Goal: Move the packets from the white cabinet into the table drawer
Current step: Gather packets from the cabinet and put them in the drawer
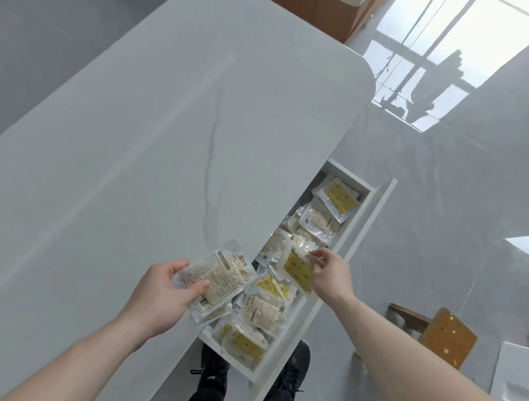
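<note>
The white table drawer (367, 234) stands pulled out from the table's right side and holds several clear packets (334, 204) with yellow or beige contents. My left hand (161, 299) grips a small stack of beige packets (221, 275) over the table edge, thumb on top. My right hand (333, 275) pinches the upper edge of a yellow packet (297, 269) just above the heap in the drawer. The white cabinet is out of view.
The grey-white marble table (154, 150) fills the left and centre. A wooden stool (447, 335) and a white box (518, 380) stand on the glossy floor at the right. My black shoes (212, 370) are below the drawer front.
</note>
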Action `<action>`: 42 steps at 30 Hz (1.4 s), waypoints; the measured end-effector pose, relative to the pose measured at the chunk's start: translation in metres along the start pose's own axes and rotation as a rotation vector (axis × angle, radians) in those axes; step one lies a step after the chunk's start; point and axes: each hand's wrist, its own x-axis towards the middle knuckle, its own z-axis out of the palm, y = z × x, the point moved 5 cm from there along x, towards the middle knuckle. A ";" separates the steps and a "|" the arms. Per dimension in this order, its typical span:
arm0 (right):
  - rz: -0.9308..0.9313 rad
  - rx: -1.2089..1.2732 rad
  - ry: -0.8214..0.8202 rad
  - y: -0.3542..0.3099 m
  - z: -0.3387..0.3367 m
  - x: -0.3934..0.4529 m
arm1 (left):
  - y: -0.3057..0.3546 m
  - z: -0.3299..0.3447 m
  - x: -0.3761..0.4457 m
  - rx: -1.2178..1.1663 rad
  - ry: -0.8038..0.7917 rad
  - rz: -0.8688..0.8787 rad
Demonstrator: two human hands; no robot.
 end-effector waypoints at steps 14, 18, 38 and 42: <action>0.007 0.296 -0.710 -0.004 0.019 -0.064 | 0.038 0.057 -0.014 -0.305 -0.282 -0.062; 0.120 0.540 -0.834 -0.009 -0.002 -0.085 | 0.060 0.074 -0.020 -0.408 -0.395 -0.127; 0.502 0.901 -0.081 0.005 -0.022 0.050 | 0.039 0.065 0.024 -0.532 -0.033 -0.159; 0.499 0.775 -0.041 0.001 -0.028 0.066 | 0.040 0.068 0.027 -0.544 -0.075 -0.152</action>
